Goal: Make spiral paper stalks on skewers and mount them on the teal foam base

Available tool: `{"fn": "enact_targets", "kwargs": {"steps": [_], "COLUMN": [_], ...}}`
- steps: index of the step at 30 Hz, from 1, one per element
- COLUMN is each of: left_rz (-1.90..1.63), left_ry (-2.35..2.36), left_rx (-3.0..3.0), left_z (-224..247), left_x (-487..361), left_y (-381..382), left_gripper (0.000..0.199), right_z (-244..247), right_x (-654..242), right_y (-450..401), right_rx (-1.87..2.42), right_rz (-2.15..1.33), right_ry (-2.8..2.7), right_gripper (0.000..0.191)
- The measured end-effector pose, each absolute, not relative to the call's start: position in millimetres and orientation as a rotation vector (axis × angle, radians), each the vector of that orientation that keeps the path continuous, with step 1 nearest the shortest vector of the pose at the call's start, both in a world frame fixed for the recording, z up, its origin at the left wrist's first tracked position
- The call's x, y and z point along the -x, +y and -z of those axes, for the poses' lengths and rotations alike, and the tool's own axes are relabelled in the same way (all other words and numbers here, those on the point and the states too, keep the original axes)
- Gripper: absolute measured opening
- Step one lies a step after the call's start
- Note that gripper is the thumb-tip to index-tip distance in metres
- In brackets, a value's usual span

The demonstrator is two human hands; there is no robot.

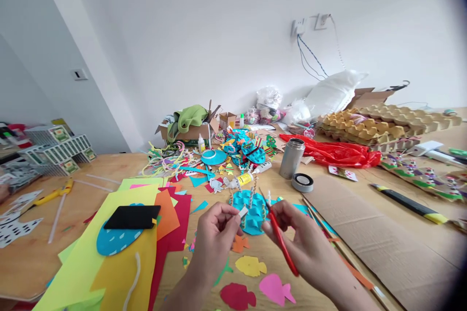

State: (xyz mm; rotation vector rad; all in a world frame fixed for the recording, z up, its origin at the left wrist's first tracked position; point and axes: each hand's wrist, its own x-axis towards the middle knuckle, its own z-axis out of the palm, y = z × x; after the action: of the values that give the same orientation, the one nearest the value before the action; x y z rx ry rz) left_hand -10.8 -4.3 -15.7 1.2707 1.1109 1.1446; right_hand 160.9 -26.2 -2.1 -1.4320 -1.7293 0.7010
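Observation:
My left hand [219, 233] pinches a small white piece [242, 213] between thumb and fingertips; its material is unclear. In my right hand [302, 238] is a pair of red-handled scissors [280, 243], blades pointing up and away. A bit of white twisted cord [269, 196] shows by the right fingertips; whether they grip it I cannot tell. Behind both hands lies a blue paper disc [251, 226] with raised folds and twisted cords, partly hidden. Nearer me are paper fish cutouts: orange [240, 243], yellow [251, 266], red [238, 296] and pink [276, 289].
Coloured paper sheets [124, 194] lie at left under a black phone [132, 217]. A metal flask [292, 158] stands behind my right hand, near its lid [302, 182]. Cardboard [365, 223] and a utility knife [408, 203] lie at right. A glue bottle [243, 179] lies beyond the disc.

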Motion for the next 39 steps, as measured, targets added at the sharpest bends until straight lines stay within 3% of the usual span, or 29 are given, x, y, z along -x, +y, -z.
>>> {"fn": "enact_targets", "kwargs": {"steps": [15,39], "left_rz": [-1.287,-1.189], "left_ry": [1.084,1.105], "left_rx": [-1.328,-1.413], "left_z": [20.6,16.2], "left_x": [14.8,10.7], "left_y": [-1.3,-7.5], "left_gripper": [0.018,0.019], "right_z": [14.3,19.2], "right_x": [-151.0,-152.0], "right_y": [-22.1,-22.5], "right_rx": [1.656,1.486], "right_rz": [-0.762,-0.97], "right_ry": [-1.952,-1.838], "right_gripper": [0.035,0.038]}}
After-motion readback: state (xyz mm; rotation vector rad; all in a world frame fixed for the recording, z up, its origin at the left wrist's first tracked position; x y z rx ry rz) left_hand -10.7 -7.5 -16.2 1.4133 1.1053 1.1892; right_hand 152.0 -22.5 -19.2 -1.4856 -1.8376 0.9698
